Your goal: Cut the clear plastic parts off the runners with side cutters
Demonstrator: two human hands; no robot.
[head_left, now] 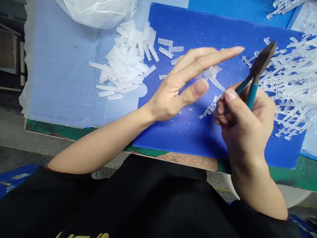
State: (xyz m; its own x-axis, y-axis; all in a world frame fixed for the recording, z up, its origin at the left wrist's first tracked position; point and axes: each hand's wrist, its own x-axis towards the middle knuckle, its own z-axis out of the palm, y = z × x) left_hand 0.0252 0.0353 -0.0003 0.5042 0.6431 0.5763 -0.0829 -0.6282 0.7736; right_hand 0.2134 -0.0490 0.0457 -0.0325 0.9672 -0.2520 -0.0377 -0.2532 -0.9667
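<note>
"What are the hands doing?"

"They're apart from each other, over the middle of the blue sheet (173, 135). The left hand (168, 96) has its fingers stretched out toward the right, with the thumb spread away from them. The right hand (250, 127) is wrapped around a pair of cutters (263, 61) with teal handles, the dark blades pointing to the far right."

"And the clear plastic piece (217, 82)?"

"Between the two hands. Its near right end meets the right thumb, which looks to be pinching it. The rest runs behind the left hand, and I can't tell whether the left fingers touch it."

"What lies below?"

"A small cluster of tiny clear bits (210, 107) on the sheet, just left of the right hand, with a couple of stray ones further left."

"And to the sides?"

"On the left, a pile of frosted strips (126, 62), many notched like combs; some lie loose toward the left hand. On the right, a big tangled heap of branching plastic frames (294, 79). A whitish plastic bag (99, 11) sits at the far left, and the near edge of the bench (56, 132) shows green."
</note>
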